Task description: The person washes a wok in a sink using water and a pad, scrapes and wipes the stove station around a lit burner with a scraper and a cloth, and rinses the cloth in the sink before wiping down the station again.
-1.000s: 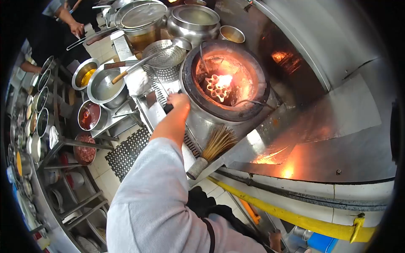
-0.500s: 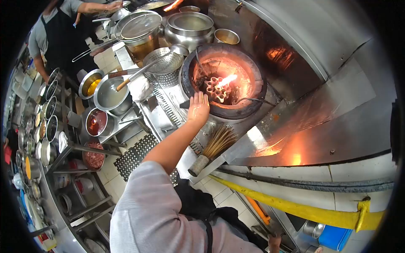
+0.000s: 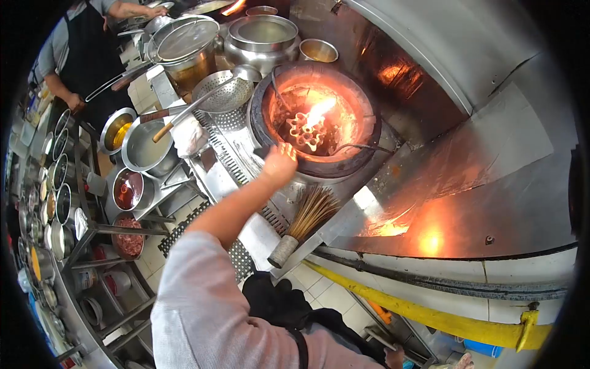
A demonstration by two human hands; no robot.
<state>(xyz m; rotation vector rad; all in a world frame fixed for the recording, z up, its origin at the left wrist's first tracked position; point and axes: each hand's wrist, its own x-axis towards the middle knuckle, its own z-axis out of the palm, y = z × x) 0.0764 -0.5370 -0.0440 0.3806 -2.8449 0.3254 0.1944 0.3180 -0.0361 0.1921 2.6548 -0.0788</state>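
Note:
My left hand (image 3: 281,165) is at the near-left rim of the round burner (image 3: 362,150), its fingers curled together. A dark piece shows beside the fingers, and what they hold, if anything, is hidden. Flames rise from the glowing burner head (image 3: 305,132). Just right of and below that hand, a bamboo brush (image 3: 313,212) lies with its bristles toward the burner. My right hand (image 3: 394,357) is low at the bottom edge, small and dim, with its fingers unclear.
A strainer (image 3: 224,92) and a wooden-handled ladle (image 3: 196,106) lie left of the burner. Large pots (image 3: 261,52) stand behind. Bowls of liquid (image 3: 147,147) and a shelf rack (image 3: 98,229) are at left. A co-worker (image 3: 92,58) stands at upper left. A yellow pipe (image 3: 430,312) runs below.
My left hand first moved up to the burner rim with its fingers spread; since then its fingers have curled. The co-worker has come more into view, and the flame looks larger.

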